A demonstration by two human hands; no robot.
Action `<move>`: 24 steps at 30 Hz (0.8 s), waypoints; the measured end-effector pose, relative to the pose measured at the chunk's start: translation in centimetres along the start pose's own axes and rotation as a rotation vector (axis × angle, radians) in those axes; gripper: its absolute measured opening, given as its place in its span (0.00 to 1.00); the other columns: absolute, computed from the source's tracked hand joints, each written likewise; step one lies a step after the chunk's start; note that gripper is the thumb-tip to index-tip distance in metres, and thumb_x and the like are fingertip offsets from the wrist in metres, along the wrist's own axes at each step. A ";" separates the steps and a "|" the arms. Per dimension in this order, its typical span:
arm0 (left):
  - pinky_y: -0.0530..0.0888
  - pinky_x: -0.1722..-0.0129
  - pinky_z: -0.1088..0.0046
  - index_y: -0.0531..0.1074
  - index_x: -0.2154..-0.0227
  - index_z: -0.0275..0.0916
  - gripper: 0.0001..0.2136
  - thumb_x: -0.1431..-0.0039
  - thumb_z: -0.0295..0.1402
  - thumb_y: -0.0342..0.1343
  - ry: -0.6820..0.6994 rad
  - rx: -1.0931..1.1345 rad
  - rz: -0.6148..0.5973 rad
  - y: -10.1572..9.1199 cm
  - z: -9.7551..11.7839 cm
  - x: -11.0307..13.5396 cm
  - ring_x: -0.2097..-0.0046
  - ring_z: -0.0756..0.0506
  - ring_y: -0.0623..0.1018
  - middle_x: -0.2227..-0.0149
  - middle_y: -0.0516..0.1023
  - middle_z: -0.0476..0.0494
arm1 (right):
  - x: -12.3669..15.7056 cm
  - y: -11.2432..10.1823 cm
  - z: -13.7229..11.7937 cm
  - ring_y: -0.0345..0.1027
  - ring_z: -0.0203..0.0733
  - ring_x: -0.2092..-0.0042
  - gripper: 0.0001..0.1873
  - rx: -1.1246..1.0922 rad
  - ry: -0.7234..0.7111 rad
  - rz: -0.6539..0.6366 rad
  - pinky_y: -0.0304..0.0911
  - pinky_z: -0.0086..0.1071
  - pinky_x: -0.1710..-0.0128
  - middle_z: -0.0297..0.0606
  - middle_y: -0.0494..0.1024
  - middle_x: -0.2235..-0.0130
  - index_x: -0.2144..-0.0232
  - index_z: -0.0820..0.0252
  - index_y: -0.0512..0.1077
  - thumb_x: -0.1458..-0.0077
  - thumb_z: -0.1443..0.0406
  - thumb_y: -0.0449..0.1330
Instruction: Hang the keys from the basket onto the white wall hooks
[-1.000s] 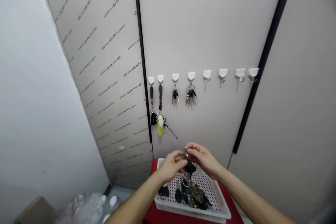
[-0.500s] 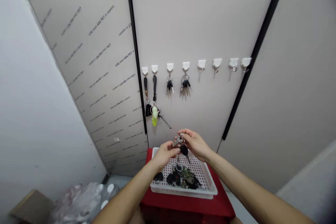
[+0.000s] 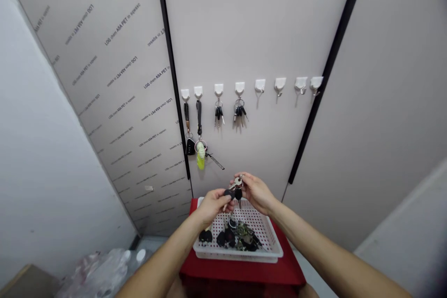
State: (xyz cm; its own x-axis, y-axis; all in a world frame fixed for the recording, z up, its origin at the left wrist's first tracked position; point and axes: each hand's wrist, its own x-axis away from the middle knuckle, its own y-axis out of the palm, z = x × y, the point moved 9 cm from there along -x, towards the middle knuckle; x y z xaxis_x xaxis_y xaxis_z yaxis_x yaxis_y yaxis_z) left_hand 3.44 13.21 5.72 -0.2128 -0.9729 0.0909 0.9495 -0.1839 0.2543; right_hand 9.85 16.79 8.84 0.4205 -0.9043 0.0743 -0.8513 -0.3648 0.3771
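Both my hands hold one bunch of keys (image 3: 234, 190) above a white perforated basket (image 3: 270, 244). My left hand (image 3: 211, 205) pinches the black key heads from the left. My right hand (image 3: 256, 192) grips the ring and a silver key from the right. More keys (image 3: 235, 236) with black fobs lie in a heap in the basket. On the wall above runs a row of white hooks (image 3: 259, 85). The four hooks on the left carry keys (image 3: 219, 112), one with a yellow-green tag (image 3: 200, 158). The four hooks on the right are bare.
The basket stands on a red stool or small table (image 3: 240, 274) against the pale panelled wall. Black vertical strips (image 3: 171, 70) split the panels. A clear plastic bag with bottles (image 3: 108, 270) and a cardboard box (image 3: 26, 281) lie on the floor at lower left.
The view has shifted, so wall and basket sit further left and lower. My hands lifted the key bunch slightly above the basket and turned it between the fingers.
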 end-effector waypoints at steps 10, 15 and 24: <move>0.63 0.73 0.78 0.64 0.75 0.35 0.07 0.61 0.30 0.47 0.532 -0.477 0.652 -9.0 14.9 1.1 0.75 0.54 0.66 0.77 0.66 0.50 | 0.3 -1.8 1.8 0.60 0.30 0.79 0.11 0.197 0.081 -0.059 0.54 0.25 0.78 0.32 0.68 0.78 0.75 0.61 0.59 0.60 0.59 0.50; 0.63 0.72 0.77 0.64 0.73 0.36 0.09 0.62 0.32 0.49 0.641 -0.731 0.975 -11.7 23.8 1.2 0.73 0.52 0.68 0.76 0.68 0.48 | -0.3 -2.4 3.0 0.57 0.30 0.80 0.10 0.385 0.038 -0.101 0.52 0.25 0.78 0.31 0.65 0.81 0.78 0.62 0.58 0.60 0.60 0.48; 0.63 0.71 0.72 0.66 0.71 0.41 0.12 0.61 0.39 0.48 0.450 -1.032 1.110 -11.0 25.3 -0.1 0.68 0.46 0.70 0.71 0.71 0.46 | 0.3 -4.4 5.9 0.51 0.28 0.82 0.09 1.105 0.031 -0.157 0.46 0.22 0.82 0.29 0.60 0.85 0.81 0.64 0.64 0.63 0.72 0.44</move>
State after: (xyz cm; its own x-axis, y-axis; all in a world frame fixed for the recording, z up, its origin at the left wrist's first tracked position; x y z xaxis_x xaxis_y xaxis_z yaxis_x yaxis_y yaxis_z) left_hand -12.84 18.86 27.23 0.5713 -0.6086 -0.5506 0.3612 0.7889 -0.4971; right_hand 11.87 16.82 1.77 0.5422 -0.8308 0.1262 -0.5934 -0.4848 -0.6426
